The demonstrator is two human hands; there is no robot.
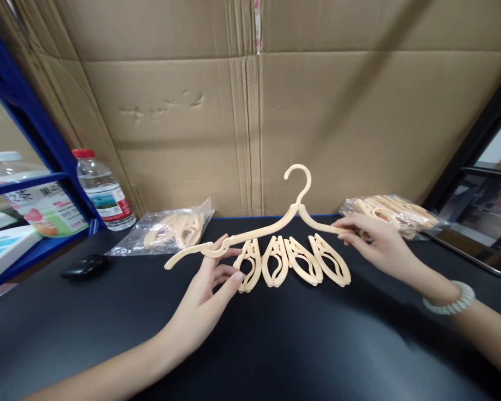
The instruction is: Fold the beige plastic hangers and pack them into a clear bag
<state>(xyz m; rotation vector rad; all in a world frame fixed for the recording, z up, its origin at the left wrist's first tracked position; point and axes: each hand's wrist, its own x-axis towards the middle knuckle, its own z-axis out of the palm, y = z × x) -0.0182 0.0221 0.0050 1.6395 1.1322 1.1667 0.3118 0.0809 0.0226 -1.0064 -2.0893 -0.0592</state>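
An unfolded beige plastic hanger [271, 228] is raised over the black table, its hook pointing up. Its right arm end is pinched between the thumb and fingers of my right hand [371, 245]. My left hand [211, 289] supports the left arm near its joint, the index finger against it and the thumb held lower and apart. The hanger's outer left segment extends past that hand. Below the hanger, several folded beige hangers [275, 263] lie in a row on the table. My left fingertips partly overlap the leftmost folded one [254, 267].
Clear bags of beige hangers lie at the left [171, 228] and right [390, 214]. A black mouse [84, 267] and a red-capped bottle [104, 192] are at left, beside a blue rack [45, 131]. Cardboard [171, 111] stands behind the table [284, 345]. A dark-framed tray [476, 245] is at right.
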